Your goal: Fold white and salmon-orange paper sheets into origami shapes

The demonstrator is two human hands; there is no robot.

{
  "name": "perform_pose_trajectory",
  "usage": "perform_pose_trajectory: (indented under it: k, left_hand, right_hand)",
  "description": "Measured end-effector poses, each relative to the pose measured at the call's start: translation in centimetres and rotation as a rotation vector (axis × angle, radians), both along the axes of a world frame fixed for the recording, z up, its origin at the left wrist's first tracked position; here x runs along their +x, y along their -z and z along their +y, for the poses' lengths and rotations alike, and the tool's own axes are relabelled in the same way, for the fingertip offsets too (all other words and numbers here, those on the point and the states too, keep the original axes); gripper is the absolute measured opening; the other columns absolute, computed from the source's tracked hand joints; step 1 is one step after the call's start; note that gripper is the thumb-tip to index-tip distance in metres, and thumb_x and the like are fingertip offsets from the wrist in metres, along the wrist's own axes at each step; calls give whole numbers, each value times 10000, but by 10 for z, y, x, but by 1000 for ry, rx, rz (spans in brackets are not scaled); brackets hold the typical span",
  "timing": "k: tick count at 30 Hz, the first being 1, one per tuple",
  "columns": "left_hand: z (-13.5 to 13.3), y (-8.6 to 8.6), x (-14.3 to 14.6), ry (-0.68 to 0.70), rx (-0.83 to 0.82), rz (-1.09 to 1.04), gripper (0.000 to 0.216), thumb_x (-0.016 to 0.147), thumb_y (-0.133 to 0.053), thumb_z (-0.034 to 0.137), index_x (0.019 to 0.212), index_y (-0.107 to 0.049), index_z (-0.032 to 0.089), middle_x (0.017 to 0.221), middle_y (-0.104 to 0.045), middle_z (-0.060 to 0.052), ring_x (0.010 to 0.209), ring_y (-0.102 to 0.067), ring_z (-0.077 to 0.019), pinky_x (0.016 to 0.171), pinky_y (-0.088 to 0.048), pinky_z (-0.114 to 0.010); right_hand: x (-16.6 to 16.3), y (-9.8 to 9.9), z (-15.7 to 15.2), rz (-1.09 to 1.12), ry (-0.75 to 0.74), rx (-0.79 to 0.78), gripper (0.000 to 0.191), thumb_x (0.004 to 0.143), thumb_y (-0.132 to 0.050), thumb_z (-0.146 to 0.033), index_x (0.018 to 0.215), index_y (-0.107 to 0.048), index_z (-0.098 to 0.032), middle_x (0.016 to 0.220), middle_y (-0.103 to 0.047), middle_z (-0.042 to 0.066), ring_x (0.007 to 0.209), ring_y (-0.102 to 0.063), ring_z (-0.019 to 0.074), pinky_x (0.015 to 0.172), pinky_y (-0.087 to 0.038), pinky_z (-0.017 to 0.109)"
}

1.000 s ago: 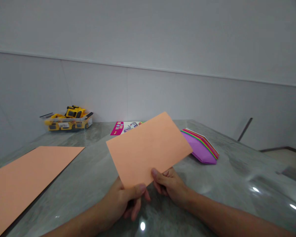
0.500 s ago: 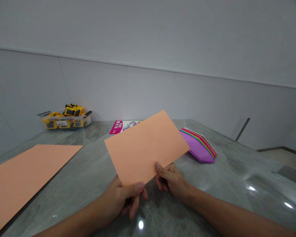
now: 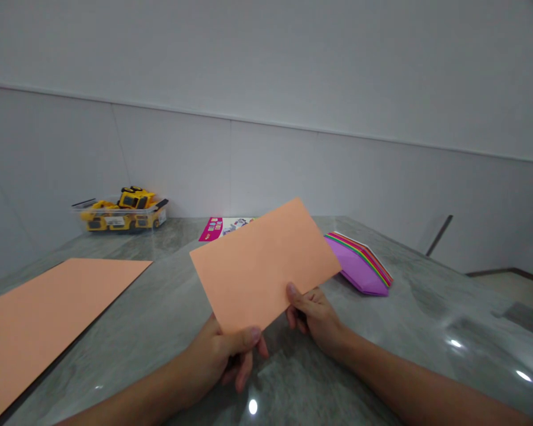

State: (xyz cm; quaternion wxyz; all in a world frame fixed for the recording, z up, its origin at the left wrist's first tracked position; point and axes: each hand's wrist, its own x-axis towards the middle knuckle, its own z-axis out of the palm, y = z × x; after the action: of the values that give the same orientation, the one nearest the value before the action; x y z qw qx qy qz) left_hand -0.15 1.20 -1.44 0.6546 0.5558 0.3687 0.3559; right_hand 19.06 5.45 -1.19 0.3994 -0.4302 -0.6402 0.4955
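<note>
A rectangular piece of orange paper [image 3: 266, 263] is held up tilted above the table, its near edge toward me. My left hand [image 3: 228, 355] pinches its lower left corner, thumb on top and the fingers curled beneath. Along the lower edge, further right, my right hand [image 3: 313, 313] grips the paper with its thumb on the face and its fingers partly hidden behind. A larger orange sheet [image 3: 66, 307] lies flat on the table at the left, apart from both hands.
On the grey marbled table [image 3: 169, 284], a clear plastic box [image 3: 115, 219] with yellow toy vehicles stands at the back left. A pink and white printed sheet [image 3: 212, 229] lies partly behind the paper. A stack of coloured paper [image 3: 359, 269], purple on top, lies right of it.
My right hand has slid slightly to the right along the paper's lower edge. My left hand keeps its hold, and the paper stays at nearly the same tilt.
</note>
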Motion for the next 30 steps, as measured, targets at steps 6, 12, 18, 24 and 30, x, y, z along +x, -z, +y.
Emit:
perform_pose_trajectory:
  k: [6,12,18,24,30]
  left_hand:
    - [0,-3,0,1,-1,3,354,764,-515,417,667,-648,103,301,-450,31,253,-239,-47,314,-165,-181]
    - [2,-2,0,-3,-7,-4,352,762,-516,414,665,-649,103,302,-454,29,248,-241,-47,308,-160,-182]
    - [1,-2,0,-10,-1,-8,350,761,-516,412,668,-649,102,297,-453,32,245,-233,-45,307,-158,-179]
    - [1,1,1,-8,1,-34,352,763,-518,415,672,-652,102,292,-450,34,243,-226,-47,306,-148,-185]
    - [1,1,1,-22,5,-39,352,766,-514,408,652,-650,105,288,-439,32,243,-226,-48,308,-153,-190]
  right_hand:
    - [2,1,1,32,32,17,716,718,-408,-764,367,-528,-152,284,-312,-34,290,-242,55,388,-132,249]
    - [4,0,6,95,85,25,695,715,-440,-743,342,-498,-159,270,-280,-41,279,-232,54,380,-120,248]
    - [7,0,8,101,100,58,678,745,-458,-701,350,-501,-152,273,-277,-44,290,-225,50,385,-128,246]
    - [11,0,14,147,112,65,664,735,-491,-693,345,-468,-156,284,-285,-43,304,-223,50,391,-121,250]
    - [14,-2,18,183,139,76,650,773,-502,-628,324,-437,-162,286,-287,-37,311,-238,54,409,-117,263]
